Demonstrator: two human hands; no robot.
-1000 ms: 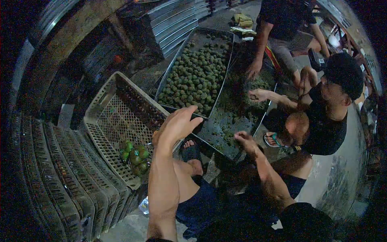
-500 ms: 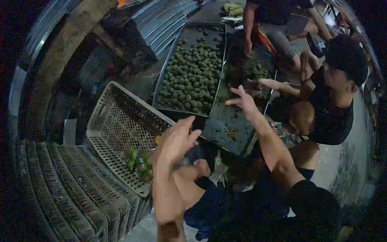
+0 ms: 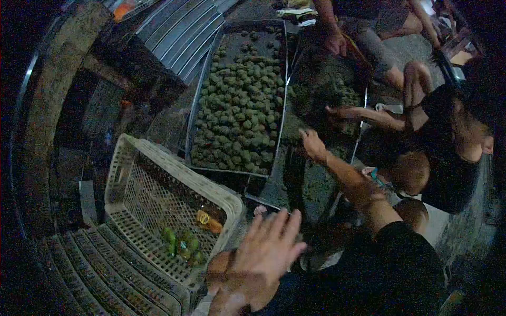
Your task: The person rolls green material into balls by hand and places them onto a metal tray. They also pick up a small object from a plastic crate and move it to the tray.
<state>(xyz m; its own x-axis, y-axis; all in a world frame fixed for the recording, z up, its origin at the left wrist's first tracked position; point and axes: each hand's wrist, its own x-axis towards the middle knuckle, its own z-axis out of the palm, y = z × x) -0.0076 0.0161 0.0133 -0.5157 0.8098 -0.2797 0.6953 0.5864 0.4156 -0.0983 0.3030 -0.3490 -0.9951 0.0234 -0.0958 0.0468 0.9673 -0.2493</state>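
Note:
My left hand [image 3: 263, 250] hovers with fingers spread just beyond the near right corner of a white plastic crate [image 3: 174, 169], and it holds nothing. A few green fruits [image 3: 182, 245] and an orange piece [image 3: 209, 222] lie in the crate's bottom. My right hand [image 3: 314, 145] reaches forward over a dark metal tray [image 3: 316, 187] smeared with green pulp. Its fingers are curled, and I cannot tell whether they hold anything. To the left of that hand stands a long tray [image 3: 283, 95] full of small round green fruits [image 3: 237, 105].
A person in a black shirt [image 3: 448, 163] sits at the right, one hand [image 3: 337, 111] on the pulp. Another person's hand [image 3: 334, 45] rests at the tray's far end. Stacked crates [image 3: 105, 274] stand at lower left, corrugated metal sheets [image 3: 179, 31] behind.
The view has tilted down and forward. My left hand has dropped from above the crate to its near corner. My right hand has stayed reaching forward, its open fingers now curled.

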